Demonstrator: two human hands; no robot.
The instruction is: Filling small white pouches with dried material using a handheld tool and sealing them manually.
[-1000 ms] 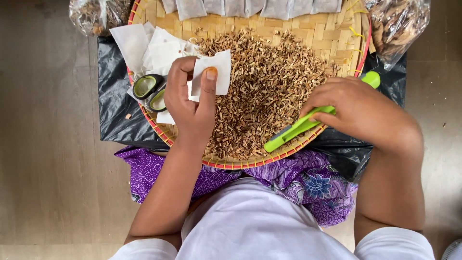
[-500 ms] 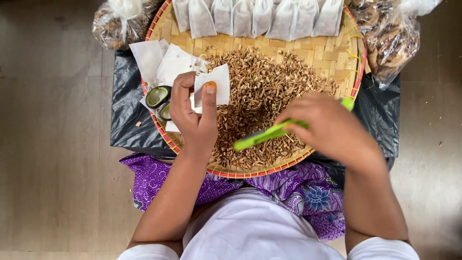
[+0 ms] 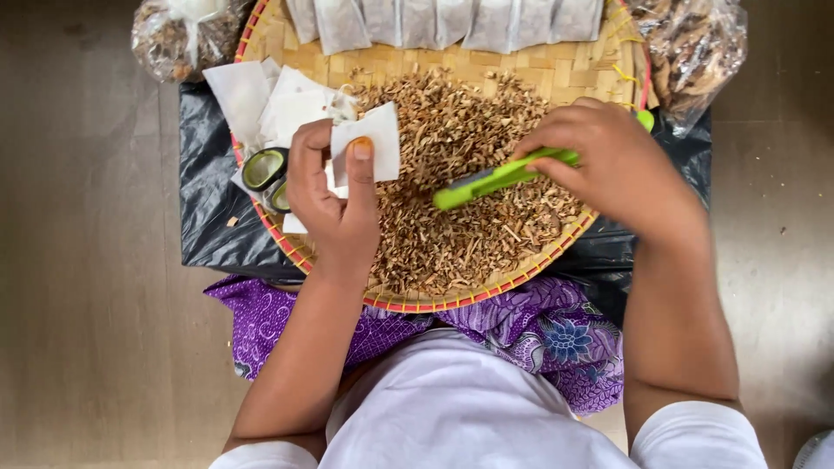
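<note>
Holding a white pouch (image 3: 372, 143) left, green scoop (image 3: 499, 176) right, over dried herbs (image 3: 469, 217).

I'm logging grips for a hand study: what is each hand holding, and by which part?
The left hand pinches a small white pouch at its lower edge, thumb on front. The right hand grips green tongs near the rear end, tips over the dried pieces.

We see dried herb shreds (image 3: 460, 200) on the woven tray (image 3: 565, 69), filled sachets (image 3: 443, 19) along its far edge, empty sachets (image 3: 261, 95) left.
</note>
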